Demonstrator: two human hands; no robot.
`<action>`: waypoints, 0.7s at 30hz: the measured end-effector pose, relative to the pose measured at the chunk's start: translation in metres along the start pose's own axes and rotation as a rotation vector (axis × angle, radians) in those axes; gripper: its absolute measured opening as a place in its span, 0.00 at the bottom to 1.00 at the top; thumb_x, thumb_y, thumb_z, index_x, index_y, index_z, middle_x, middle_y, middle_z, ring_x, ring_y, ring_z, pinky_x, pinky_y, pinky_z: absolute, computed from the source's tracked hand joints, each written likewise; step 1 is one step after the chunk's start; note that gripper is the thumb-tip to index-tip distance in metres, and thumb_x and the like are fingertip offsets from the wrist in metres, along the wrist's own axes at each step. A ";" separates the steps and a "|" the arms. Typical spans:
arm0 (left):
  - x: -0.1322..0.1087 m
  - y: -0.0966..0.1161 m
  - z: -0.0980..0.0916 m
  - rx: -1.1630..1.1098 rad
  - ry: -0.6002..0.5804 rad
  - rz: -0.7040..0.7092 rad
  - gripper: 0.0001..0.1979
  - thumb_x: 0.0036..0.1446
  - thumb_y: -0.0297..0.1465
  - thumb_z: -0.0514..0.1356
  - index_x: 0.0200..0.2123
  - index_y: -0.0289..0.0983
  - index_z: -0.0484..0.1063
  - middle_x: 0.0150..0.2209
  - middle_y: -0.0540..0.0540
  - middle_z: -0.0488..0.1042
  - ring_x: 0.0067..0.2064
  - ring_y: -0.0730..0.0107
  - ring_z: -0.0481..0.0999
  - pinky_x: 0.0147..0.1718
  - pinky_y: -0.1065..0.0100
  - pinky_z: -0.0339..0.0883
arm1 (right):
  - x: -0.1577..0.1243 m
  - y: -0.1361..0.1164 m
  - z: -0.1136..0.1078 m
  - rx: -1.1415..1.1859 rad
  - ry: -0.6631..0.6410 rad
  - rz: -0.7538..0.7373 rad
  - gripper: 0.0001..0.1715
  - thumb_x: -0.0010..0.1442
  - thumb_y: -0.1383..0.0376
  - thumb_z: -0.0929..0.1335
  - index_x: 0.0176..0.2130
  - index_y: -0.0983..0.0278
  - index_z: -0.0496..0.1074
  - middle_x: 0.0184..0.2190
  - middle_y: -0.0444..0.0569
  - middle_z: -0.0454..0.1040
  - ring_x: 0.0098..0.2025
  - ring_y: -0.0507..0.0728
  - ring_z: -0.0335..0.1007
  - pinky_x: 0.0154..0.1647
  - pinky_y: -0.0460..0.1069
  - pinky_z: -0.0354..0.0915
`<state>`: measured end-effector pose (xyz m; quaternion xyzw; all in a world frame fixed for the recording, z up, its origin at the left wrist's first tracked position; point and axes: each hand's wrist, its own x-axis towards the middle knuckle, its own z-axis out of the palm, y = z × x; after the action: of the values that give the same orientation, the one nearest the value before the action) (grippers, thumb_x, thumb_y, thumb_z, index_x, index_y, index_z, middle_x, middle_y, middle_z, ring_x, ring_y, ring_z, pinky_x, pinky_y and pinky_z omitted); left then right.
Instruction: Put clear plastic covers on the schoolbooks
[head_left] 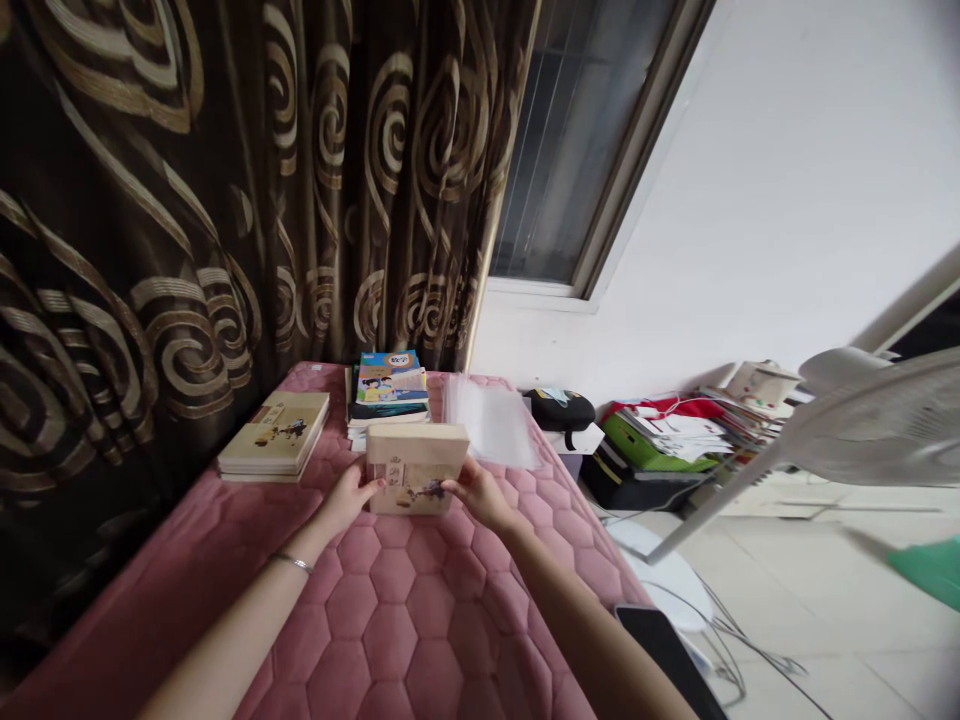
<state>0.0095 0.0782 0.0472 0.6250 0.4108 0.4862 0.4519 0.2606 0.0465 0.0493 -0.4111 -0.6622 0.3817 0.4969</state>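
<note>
The book (417, 470) was positioned above the middle of the mattress (390, 590), between its left and right edges, with the front cover facing the person; contact between its lower edge and the mattress could not be confirmed. The left hand (354, 495) and the right hand (482, 492) were clamped on its opposite sides, each thumb on the front cover. Fingers behind it were hidden.

Handling: the thick block was judged moderately heavy and fairly stiff, with soft paper covers liable to bend at the corners. Slip risk was judged low under a two-sided grip. Recommended hold points were the two side edges, at mid-height, with the pages pressed together.

Markings: the book's cover bore a vertical title, apparently 西游记, beside a painted figure. A stack of books (276, 432) near the mattress's left edge carried similar artwork. Toward the far edge, a blue textbook (391, 376) appeared to read 数学; its smaller print was illegible. Clear plastic sheets (491, 425) near the far right corner showed no readable label.
</note>
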 end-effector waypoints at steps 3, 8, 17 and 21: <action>-0.002 -0.016 0.002 -0.030 0.014 -0.033 0.26 0.39 0.45 0.68 0.41 0.37 0.72 0.46 0.39 0.79 0.51 0.52 0.76 0.54 0.54 0.66 | -0.002 0.008 0.003 -0.033 -0.007 0.019 0.34 0.51 0.38 0.68 0.45 0.60 0.69 0.43 0.51 0.77 0.47 0.62 0.74 0.50 0.56 0.69; 0.000 -0.027 0.006 -0.026 0.066 -0.071 0.25 0.39 0.49 0.67 0.35 0.38 0.71 0.40 0.41 0.80 0.47 0.52 0.77 0.50 0.54 0.69 | -0.002 0.012 0.002 -0.206 0.059 0.041 0.34 0.55 0.38 0.63 0.43 0.63 0.70 0.39 0.51 0.76 0.44 0.60 0.73 0.46 0.53 0.69; -0.001 0.011 -0.011 -0.093 0.033 -0.118 0.25 0.41 0.49 0.67 0.35 0.35 0.75 0.40 0.41 0.81 0.46 0.51 0.78 0.48 0.56 0.69 | 0.007 -0.016 0.015 0.006 0.045 0.101 0.27 0.57 0.43 0.66 0.42 0.63 0.71 0.34 0.47 0.76 0.35 0.56 0.72 0.33 0.48 0.68; -0.011 0.016 -0.023 -0.189 0.112 -0.223 0.28 0.36 0.49 0.70 0.34 0.34 0.76 0.38 0.41 0.82 0.45 0.52 0.78 0.47 0.57 0.69 | 0.011 -0.017 0.040 0.030 0.099 0.187 0.29 0.52 0.40 0.68 0.34 0.63 0.71 0.25 0.44 0.72 0.26 0.52 0.65 0.24 0.45 0.61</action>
<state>-0.0139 0.0672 0.0627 0.5020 0.4547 0.5036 0.5364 0.2170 0.0459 0.0602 -0.4819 -0.5898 0.4152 0.4975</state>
